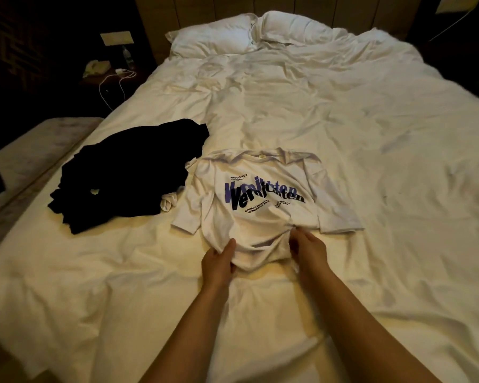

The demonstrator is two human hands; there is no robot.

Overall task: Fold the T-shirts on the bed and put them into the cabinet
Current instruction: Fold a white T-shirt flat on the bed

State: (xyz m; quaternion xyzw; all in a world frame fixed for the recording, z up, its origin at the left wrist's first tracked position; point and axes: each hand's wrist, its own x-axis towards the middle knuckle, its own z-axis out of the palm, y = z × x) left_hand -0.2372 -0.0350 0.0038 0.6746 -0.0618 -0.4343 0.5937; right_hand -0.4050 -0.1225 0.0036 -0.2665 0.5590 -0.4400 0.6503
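Note:
A white T-shirt (263,214) with black and purple lettering lies face up on the bed (343,120), collar toward the pillows, both sleeves spread out. Its lower part is bunched up near me. My left hand (219,262) grips the bunched hem on the left side. My right hand (307,251) grips the hem on the right side, fingers curled into the cloth. A heap of black T-shirts (127,175) lies on the bed to the left of the white one, with a small white piece of cloth (169,201) at its right edge.
Two white pillows (249,31) lie at the head of the bed. A dark nightstand (108,73) at the far left carries a bottle, a charger with a white cable and a crumpled item. A padded bench (25,153) with a black phone runs along the left side.

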